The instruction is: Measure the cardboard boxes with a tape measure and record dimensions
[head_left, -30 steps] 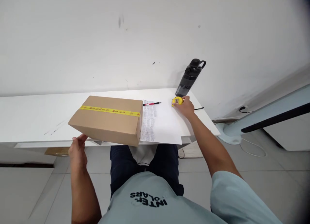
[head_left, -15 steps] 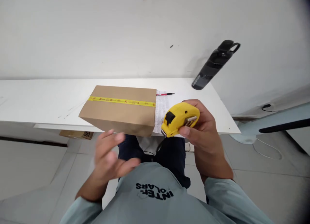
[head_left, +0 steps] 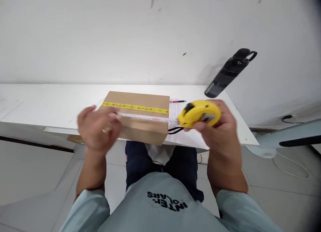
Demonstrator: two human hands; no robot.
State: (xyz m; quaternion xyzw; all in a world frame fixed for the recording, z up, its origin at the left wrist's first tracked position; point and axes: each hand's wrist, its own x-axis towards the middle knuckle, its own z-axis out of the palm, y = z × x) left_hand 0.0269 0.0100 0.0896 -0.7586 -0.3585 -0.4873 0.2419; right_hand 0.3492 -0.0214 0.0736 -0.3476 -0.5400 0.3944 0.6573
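Note:
My right hand [head_left: 222, 128] grips a yellow tape measure [head_left: 199, 113] off the right end of a cardboard box [head_left: 140, 129]. Its pale blade [head_left: 142, 117] is drawn out leftward above the box top, blurred by motion. At the blade's far end, my left hand [head_left: 100, 126] pinches the tip between closed fingers, near the box's left side. A strip of yellow printed tape [head_left: 135, 107] runs along the box top. From the tape measure hangs a black wrist strap [head_left: 175, 130].
A sheet of printed paper [head_left: 175, 110] lies partly under the box, with a red and black pen [head_left: 178, 101] on it. A black bottle [head_left: 229, 73] stands at the back right of the white table [head_left: 37, 105]. Behind is a white wall. Another cardboard box [head_left: 75, 139] shows below the table.
My left hand has moved up and left and now holds the blade's end. The blade has come out of the tape measure, which my right hand has shifted right and turned.

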